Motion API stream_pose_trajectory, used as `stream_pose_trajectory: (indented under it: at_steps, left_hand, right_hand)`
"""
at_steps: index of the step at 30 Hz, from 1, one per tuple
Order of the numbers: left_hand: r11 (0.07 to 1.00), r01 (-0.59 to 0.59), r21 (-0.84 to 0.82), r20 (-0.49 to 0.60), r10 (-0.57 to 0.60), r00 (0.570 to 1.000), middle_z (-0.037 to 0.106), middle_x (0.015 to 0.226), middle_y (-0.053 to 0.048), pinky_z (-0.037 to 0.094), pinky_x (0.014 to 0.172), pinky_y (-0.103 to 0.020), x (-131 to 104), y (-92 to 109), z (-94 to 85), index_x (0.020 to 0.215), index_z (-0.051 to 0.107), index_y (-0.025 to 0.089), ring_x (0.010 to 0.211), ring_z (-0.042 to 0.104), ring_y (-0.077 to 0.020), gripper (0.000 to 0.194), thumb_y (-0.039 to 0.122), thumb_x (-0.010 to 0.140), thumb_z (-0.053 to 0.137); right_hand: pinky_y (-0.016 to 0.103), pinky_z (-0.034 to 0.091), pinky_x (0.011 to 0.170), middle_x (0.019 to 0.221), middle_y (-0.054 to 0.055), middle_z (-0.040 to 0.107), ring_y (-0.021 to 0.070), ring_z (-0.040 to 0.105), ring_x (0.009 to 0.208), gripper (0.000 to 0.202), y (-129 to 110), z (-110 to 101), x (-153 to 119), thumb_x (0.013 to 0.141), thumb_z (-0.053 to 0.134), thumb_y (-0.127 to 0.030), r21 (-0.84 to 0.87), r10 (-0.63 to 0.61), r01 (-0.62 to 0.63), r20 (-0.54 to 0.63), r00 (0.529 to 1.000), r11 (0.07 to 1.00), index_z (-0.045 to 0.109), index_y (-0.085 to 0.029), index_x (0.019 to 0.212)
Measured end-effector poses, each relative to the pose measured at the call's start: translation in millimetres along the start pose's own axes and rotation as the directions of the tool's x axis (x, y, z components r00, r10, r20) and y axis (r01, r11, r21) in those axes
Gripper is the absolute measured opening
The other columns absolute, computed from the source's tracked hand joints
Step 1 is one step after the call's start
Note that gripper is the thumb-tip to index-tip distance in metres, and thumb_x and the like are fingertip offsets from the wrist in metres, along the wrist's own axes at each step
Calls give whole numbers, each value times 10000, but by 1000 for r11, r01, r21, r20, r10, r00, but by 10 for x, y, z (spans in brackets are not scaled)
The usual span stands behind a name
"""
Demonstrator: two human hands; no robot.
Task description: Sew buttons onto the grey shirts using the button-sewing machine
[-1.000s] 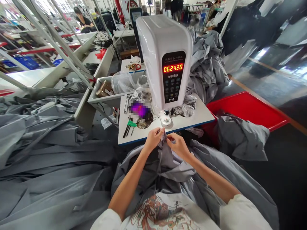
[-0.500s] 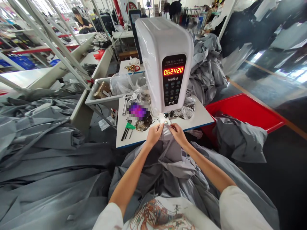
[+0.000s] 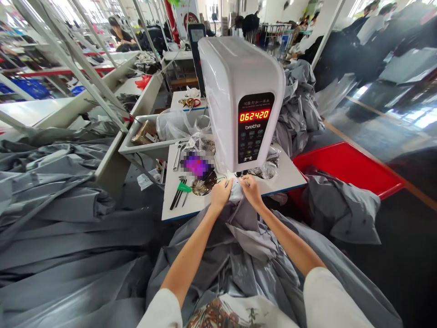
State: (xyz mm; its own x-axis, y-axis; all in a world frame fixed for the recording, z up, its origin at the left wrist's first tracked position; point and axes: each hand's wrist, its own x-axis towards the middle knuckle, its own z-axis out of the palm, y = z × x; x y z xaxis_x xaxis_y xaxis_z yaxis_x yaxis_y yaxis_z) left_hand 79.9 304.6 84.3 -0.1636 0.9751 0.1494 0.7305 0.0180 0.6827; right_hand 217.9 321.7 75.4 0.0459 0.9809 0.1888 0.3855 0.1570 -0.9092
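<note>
Grey fabric [image 3: 244,218] runs from my lap up to the base of a white snap-fastening machine [image 3: 221,91], whose red display reads 062420. My left hand [image 3: 221,193] pinches the fabric's left edge, thumb on top. On the other side, my right hand [image 3: 251,190] is closed on the same cloth, just under the machine head. Between the two hands a lighter strip of the fabric is pulled fairly flat. The machine head hides the spot where the cloth meets the working point.
On the white table [image 3: 174,212] lie hex keys [image 3: 177,193] with a green holder, a wrench [image 3: 177,157] and a blurred purple item [image 3: 197,164]. A grey bin [image 3: 136,145] stands left, a red bin [image 3: 351,159] right. Grey fabric heaps [image 3: 68,237] lie left.
The view has tilted slightly, so the machine sits lower and further right. Both hands keep their grip on the fabric and stand close to the machine; my right fingers are curled tighter.
</note>
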Motion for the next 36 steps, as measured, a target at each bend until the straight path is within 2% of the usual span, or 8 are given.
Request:
stream_pose_trajectory:
  at_steps: [7, 9, 12, 15, 22, 29, 33, 36]
  left_hand:
    - [973, 35, 227, -20, -31, 999, 629, 702, -79, 281, 621, -282, -20, 23, 37, 808, 631, 191, 702, 571, -210, 380, 487, 917, 419]
    - [979, -40, 201, -76, 56, 996, 650, 845, -109, 347, 697, -304, -1, 18, 50, 960, 631, 178, 840, 581, -248, 317, 445, 906, 467]
    - [951, -277, 134, -108, 292, 950, 605, 1114, -128, 373, 875, -351, 40, -15, 65, 1129, 594, 184, 1045, 520, -267, 274, 294, 895, 505]
    - [919, -385, 79, -38, 389, 921, 596, 1115, -94, 370, 916, -369, 74, -63, 84, 1042, 642, 213, 1055, 499, -248, 215, 219, 892, 488]
    - [928, -366, -63, -4, 367, 930, 620, 1051, -67, 377, 943, -353, 58, -111, 77, 959, 662, 179, 1029, 504, -205, 276, 105, 877, 410]
    - [912, -401, -86, -38, 399, 916, 622, 1062, -69, 378, 957, -353, 7, -104, 36, 957, 659, 178, 1044, 520, -205, 196, 333, 873, 573]
    - [911, -395, -117, -32, 394, 918, 616, 1056, -66, 385, 962, -344, 20, -123, 51, 942, 665, 190, 1047, 520, -198, 184, 340, 853, 606]
    - [908, -395, -139, -33, 394, 918, 614, 1064, -62, 377, 978, -344, 32, -147, 69, 951, 663, 198, 1062, 513, -197, 178, 332, 843, 620]
  right_hand:
    - [260, 350, 615, 583, -26, 517, 152, 470, 574, 293, 9, 6, -92, 862, 425, -468, -162, -4, -2, -38, 999, 987, 552, -204, 874]
    - [256, 348, 617, 588, -28, 523, 155, 486, 584, 283, 15, 2, -91, 862, 432, -463, -190, 20, -27, -39, 999, 981, 552, -208, 893]
    - [250, 349, 622, 639, -16, 569, 161, 525, 622, 249, 22, -20, -76, 858, 448, -430, -210, 48, -54, -32, 998, 976, 553, -211, 913]
    - [248, 341, 620, 702, 8, 617, 166, 547, 652, 234, 25, -54, -67, 869, 434, -405, -232, 45, -45, -5, 999, 972, 564, -211, 887]
    - [255, 299, 580, 751, 27, 658, 176, 561, 665, 276, 18, -101, -92, 897, 437, -439, -307, 60, -56, 2, 998, 950, 596, -213, 897]
    - [252, 361, 632, 848, 28, 667, 163, 584, 739, 242, 63, -181, -97, 864, 495, -410, -298, 24, -25, -8, 1000, 954, 618, -202, 843]
    - [265, 413, 662, 862, 37, 648, 146, 561, 681, 216, 96, -430, -105, 854, 488, -351, -283, -86, 92, 34, 996, 955, 631, -190, 875]
    - [290, 444, 729, 912, 80, 642, 165, 566, 737, 246, 141, -740, 20, 883, 440, -320, -315, -232, 198, -72, 970, 928, 636, -174, 913]
